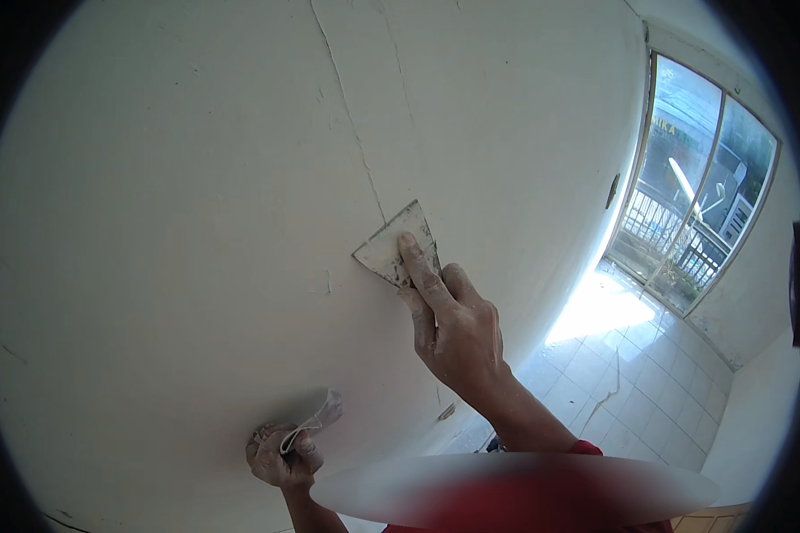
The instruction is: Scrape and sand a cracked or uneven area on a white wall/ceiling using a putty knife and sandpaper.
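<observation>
My right hand (pixel 457 320) grips a putty knife (pixel 400 243) with a wide, stained metal blade, the index finger laid along it. The blade's edge rests on the pale wall (pixel 207 200), at the lower end of a long thin crack (pixel 350 113) in the coating. My left hand (pixel 283 453), dusty with white residue, is lower and to the left, close to the wall. Its fingers are closed on a thin, curled, grey-white sheet (pixel 323 410), whose material I cannot tell.
At the right is a tall framed window (pixel 693 180) with a railing outside. Below it, sunlight falls on a tiled floor (pixel 633 386) bearing a long crack-like line. A recessed wall box (pixel 447 412) is low on the wall. A blurred pale shape covers part of my red clothing.
</observation>
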### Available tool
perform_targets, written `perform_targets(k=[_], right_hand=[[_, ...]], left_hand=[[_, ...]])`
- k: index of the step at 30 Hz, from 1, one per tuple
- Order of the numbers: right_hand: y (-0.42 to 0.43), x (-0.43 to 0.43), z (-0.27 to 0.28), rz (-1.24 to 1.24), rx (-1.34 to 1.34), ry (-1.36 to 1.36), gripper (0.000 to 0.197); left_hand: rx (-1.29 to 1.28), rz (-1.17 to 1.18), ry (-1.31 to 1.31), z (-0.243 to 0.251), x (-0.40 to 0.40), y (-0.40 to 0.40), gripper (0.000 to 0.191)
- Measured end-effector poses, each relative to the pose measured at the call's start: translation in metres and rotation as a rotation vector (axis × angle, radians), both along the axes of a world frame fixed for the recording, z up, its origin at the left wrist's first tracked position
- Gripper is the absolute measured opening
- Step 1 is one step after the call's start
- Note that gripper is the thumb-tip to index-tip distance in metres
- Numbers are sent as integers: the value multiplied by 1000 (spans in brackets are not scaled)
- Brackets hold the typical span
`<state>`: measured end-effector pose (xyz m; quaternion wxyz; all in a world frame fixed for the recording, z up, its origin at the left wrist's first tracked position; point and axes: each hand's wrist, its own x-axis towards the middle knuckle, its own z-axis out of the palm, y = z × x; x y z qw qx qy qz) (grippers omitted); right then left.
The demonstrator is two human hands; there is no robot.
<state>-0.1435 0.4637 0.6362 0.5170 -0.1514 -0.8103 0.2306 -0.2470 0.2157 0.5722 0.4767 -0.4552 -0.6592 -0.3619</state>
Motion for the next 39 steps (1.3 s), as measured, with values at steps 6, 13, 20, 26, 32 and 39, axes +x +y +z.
perform_targets(k=[6,13,20,26,32,39], right_hand=[[3,0,7,5,33,-11,55],[22,-10,73,-54,88,42,54],[15,-3,29,-26,55,-56,49],[34,-28,100,-97,148,169,49],[23,-14,60,-60,98,-2,48],[36,-28,128,-87,157,159,44]], left_hand=[[-13,39,50,-5,0,-2,30],[-17,46,35,-11,-2,3,30],[-2,115,40,-9,-3,6,31],[3,63,44,-11,-7,14,30],[12,63,72,-17,-11,6,27],[19,35,25,-22,-14,12,28]])
